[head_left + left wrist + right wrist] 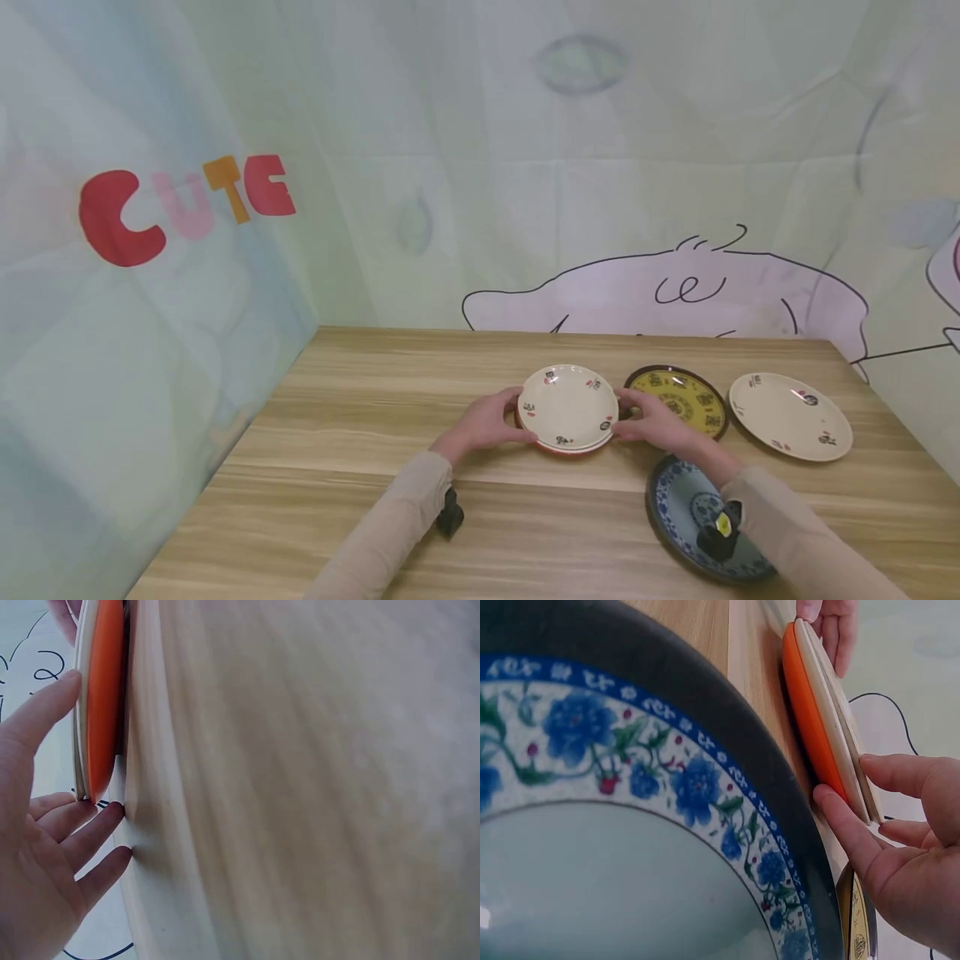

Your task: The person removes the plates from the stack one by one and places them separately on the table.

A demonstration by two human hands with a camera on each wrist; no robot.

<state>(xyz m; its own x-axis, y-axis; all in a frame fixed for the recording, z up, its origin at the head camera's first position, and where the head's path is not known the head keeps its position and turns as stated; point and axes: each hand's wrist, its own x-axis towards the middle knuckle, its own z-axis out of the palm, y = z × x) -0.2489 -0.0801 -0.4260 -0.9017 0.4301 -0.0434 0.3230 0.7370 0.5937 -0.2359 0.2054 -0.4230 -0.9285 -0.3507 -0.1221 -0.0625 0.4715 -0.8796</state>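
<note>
A small white plate with red and black motifs lies on top of a stack near the middle of the table. Beneath it is an orange-red dish, and the right wrist view shows more than one pale rim above the orange side. My left hand holds the stack's left edge, thumb at the upper rim and fingers at the side. Opposite it, my right hand grips the right edge between thumb and fingers. Whether the stack touches the table is hard to tell.
Right of the stack lies a yellow plate with a dark rim, partly behind my right hand. An oval white plate is farther right. Below my right forearm sits a blue floral plate. A printed curtain hangs behind the wooden table.
</note>
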